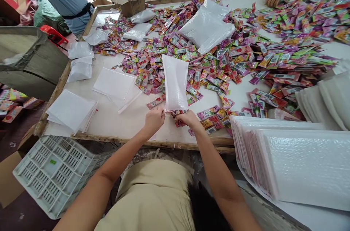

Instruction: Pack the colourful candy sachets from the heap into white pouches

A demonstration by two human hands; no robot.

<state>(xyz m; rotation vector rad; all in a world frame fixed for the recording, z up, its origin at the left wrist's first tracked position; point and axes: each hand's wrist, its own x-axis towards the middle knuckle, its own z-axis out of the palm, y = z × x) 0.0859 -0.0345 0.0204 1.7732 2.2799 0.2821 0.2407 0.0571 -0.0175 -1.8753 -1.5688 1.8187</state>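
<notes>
The white mailer [175,81] is held at its near end by left hand [154,120] and right hand [189,118] (2 grips); if loosened, sachets [175,112] could be spilled.

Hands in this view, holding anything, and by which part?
The white padded mailer, by its near end: left hand at the left corner, right hand at the right.

Two bare arms converge from the bottom of the frame, the left arm [117,162] slanting in from the lower left, the right arm [217,171] from the lower right, elbows slightly bent. Just below centre, the left grip [154,119] and right grip [189,118] sit near each other, fingers curled inward.
</notes>
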